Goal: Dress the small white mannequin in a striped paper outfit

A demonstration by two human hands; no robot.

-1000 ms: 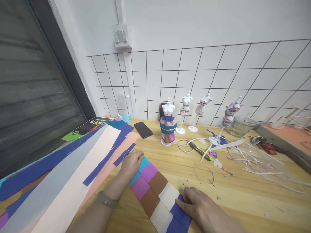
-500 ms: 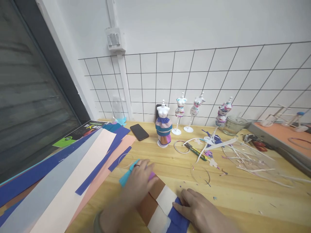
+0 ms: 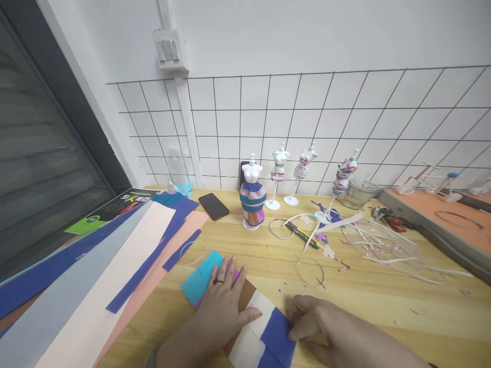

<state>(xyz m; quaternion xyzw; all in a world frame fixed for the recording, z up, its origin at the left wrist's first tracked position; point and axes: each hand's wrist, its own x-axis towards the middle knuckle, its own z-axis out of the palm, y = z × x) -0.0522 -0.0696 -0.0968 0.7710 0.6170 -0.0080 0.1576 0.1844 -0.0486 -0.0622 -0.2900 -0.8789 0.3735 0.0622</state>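
Note:
A multicoloured patchwork strip of crepe paper lies slantwise on the wooden table, with turquoise, purple, brown, cream and blue sections. Fingers spread, my left hand presses flat on its purple and brown part. My right hand is closed at the blue end, thumb and fingers pinching its right edge; some of the fingertips are hidden. Beyond the strip stands a small white dress-form in a ruffled purple, pink and teal skirt made of similar material.
Long coloured paper sheets cover the left side. A phone lies behind. Further right are small dress-forms, a green utility knife, a glass jar, pliers, white strips and paper scraps. An orange-topped box stands far right.
My left hand has spread its fingers and settled flat, showing more of the turquoise end. My right hand has moved from resting on the blue section to its outer edge. The view has shifted slightly.

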